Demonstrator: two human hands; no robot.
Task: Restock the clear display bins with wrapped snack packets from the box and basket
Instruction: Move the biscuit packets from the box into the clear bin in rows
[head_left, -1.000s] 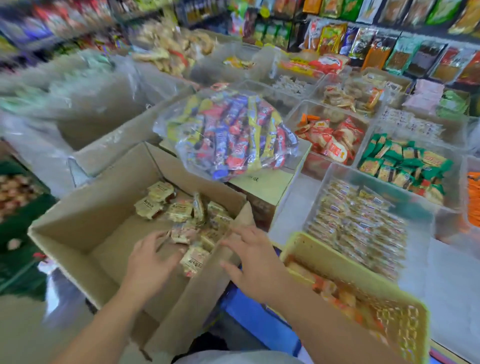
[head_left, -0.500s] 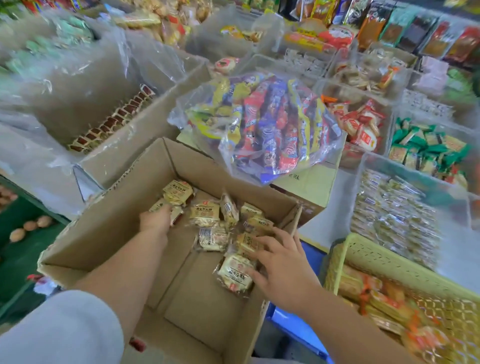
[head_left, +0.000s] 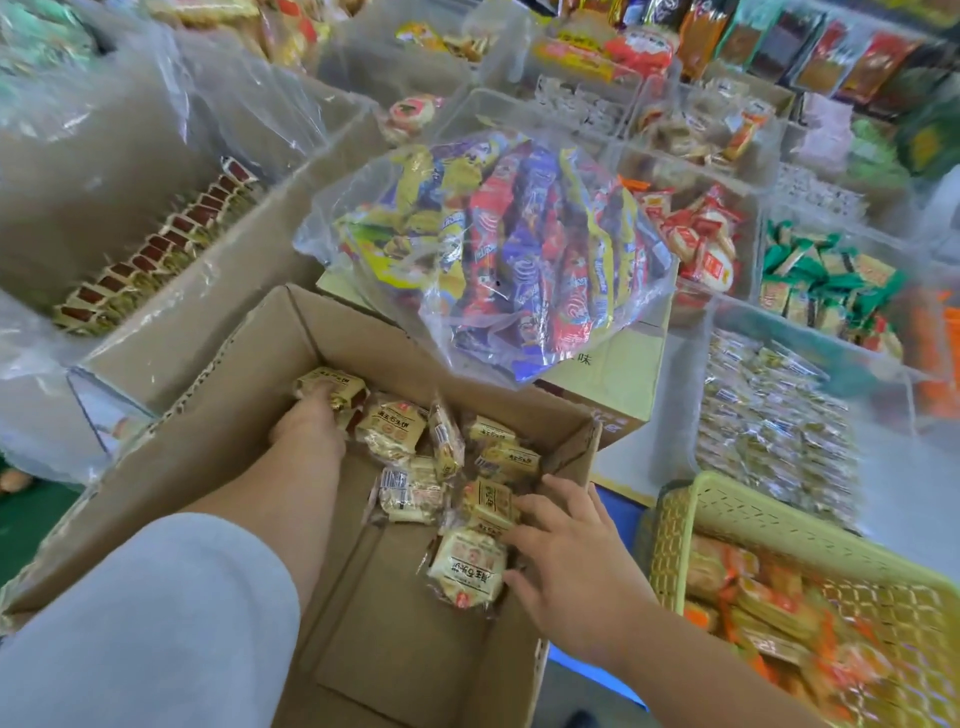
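Head view looks down on the wrapped packets (head_left: 441, 467), a loose scatter in cream-and-gold film lying on the box floor from its far left corner along to the right wall. We judge them light and soft. The film crinkles and will slide under a pinch, and the contents could crush, so we would take each by its flat faces, or scoop several from below, rather than squeeze the sealed ends.

Our left hand (head_left: 306, 431) reaches into the far left corner, bent down over one packet. Its fingers are hidden behind the hand, so we cannot tell whether they are clamped on it. Our right hand (head_left: 566, 551) lies by the right wall with fingers (head_left: 563, 491) apart, touching two packets and closed round neither.

The box (head_left: 234, 415) has tall walls and a raised flap at its right corner, so a handful must lift straight up before it turns. Its near floor shows bare cardboard, room for a wrist.

Just beside the right wall sits the yellow basket (head_left: 779, 525) of orange packets, and beyond it the clear bin (head_left: 702, 364) of similar pale packets. A bulging bag (head_left: 498, 249) of bright sticks overhangs the far wall, narrowing the way out there.
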